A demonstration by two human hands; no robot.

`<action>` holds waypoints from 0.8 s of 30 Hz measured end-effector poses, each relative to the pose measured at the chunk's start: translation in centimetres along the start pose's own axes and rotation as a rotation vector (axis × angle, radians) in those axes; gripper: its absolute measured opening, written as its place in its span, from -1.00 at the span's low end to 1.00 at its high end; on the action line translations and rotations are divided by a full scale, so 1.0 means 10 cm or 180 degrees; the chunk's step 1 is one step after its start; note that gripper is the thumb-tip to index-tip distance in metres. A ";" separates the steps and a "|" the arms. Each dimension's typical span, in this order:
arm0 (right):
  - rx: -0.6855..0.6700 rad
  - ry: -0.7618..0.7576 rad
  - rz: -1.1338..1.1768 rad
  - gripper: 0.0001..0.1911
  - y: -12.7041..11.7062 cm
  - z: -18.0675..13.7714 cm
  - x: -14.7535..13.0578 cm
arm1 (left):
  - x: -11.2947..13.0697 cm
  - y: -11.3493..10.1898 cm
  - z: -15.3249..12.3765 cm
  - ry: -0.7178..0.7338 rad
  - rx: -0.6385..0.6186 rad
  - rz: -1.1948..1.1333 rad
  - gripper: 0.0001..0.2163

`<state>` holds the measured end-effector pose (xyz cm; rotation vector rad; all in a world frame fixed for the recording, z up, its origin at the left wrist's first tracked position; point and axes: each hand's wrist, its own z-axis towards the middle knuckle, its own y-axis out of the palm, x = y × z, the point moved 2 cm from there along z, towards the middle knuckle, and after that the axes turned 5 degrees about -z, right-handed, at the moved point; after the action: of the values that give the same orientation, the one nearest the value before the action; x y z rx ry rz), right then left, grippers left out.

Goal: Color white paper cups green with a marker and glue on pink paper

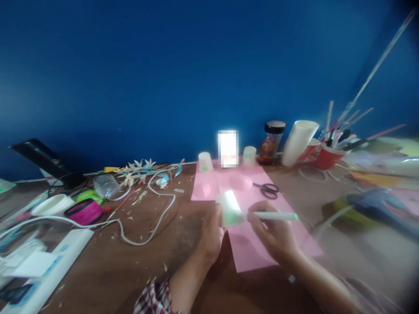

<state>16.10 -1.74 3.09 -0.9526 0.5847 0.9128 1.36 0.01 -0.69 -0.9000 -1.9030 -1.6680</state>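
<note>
My left hand [212, 231] is closed around a small white paper cup [230, 204], tilted, with a pale green patch on its lower side. In my right hand [275, 233] is a white marker pen [273, 215] with a green end, its other end at or close to the cup's green patch. Pink paper [255, 257] lies beneath both hands. Dark-handled scissors [269, 190] rest on it behind my right hand. Two more cups with green marks, a left one [205, 162] and a right one [249, 155], stand farther back.
A bright pixelated rectangle [228, 148] stands between the far cups. A dark-lidded jar [271, 141], a white cylinder [299, 143] and a red cup of tools [328, 156] line the back right. At left are a white cable [144, 243], tape rolls [84, 212] and a power strip [62, 270]. A glue gun [376, 205] looks blurred at right.
</note>
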 end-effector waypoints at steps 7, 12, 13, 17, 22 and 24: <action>0.0036 0.0010 -0.0018 -0.91 0.00 0.02 -0.02 | 0.01 0.02 -0.01 -0.0022 0.0042 -0.0003 -0.66; 0.0096 0.0021 -0.0010 -0.91 0.00 0.02 -0.01 | 0.01 0.01 0.00 -0.0023 0.0027 0.0099 -0.65; 0.0087 0.0036 -0.0006 -0.91 0.00 0.01 -0.01 | 0.01 0.00 0.00 -0.0026 0.0054 0.0090 -0.66; 0.0025 0.0029 0.0023 -0.91 0.00 0.01 -0.01 | 0.00 0.00 0.01 -0.0020 0.0093 0.0033 -0.67; 0.0029 0.0033 0.0040 -0.91 0.00 0.00 -0.02 | 0.01 0.01 0.00 -0.0036 0.0053 0.0030 -0.69; -0.0044 0.0034 0.0066 -0.92 0.01 0.00 -0.02 | 0.02 0.02 -0.01 -0.0021 0.0096 0.0026 -0.69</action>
<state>15.95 -1.76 3.25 -0.9659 0.5990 0.9319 1.34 -0.03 -0.41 -0.9013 -1.9210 -1.6294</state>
